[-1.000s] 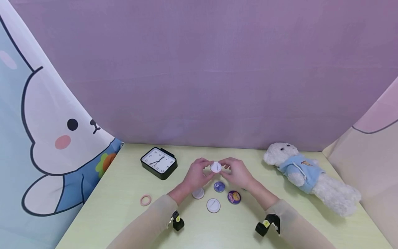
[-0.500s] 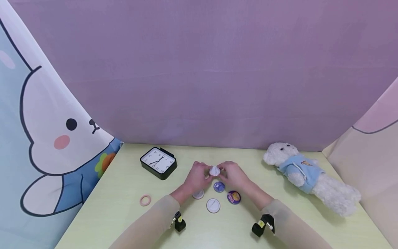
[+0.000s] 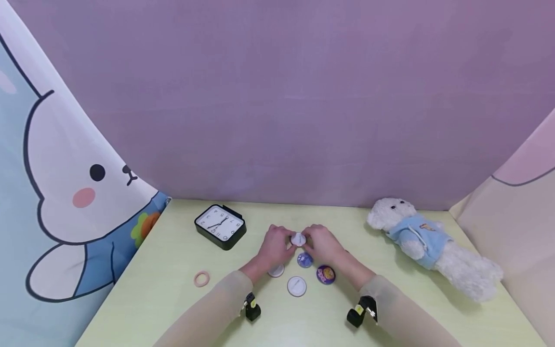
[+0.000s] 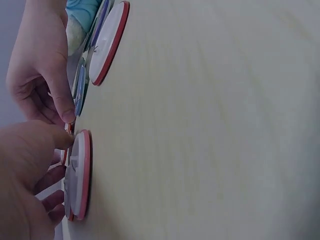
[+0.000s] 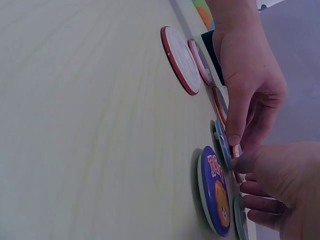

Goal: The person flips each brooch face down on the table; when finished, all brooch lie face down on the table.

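Near the middle of the table, my left hand (image 3: 275, 246) and right hand (image 3: 324, 245) meet around a round button badge (image 3: 298, 239), its white back facing up. Thumb and fingers of each hand pinch its edge from opposite sides, low over the tabletop. Just in front lies a blue badge (image 3: 305, 260). A purple badge with a cartoon face (image 5: 216, 192) sits to the right, picture up. One white-backed badge (image 3: 297, 286) lies nearer to me. Another white-backed badge (image 3: 276, 271) is partly covered by my left hand.
At the back left lies a black clock (image 3: 220, 226); a pink ring (image 3: 201, 278) is in front of it. A white plush toy in a blue hoodie (image 3: 418, 241) lies on the right. Behind the table (image 3: 151, 308) hangs a purple backdrop (image 3: 277, 106).
Both hands have come slightly closer together and moved a little toward me with the pinched badge. The other badges, clock, ring and plush toy stay where they were.
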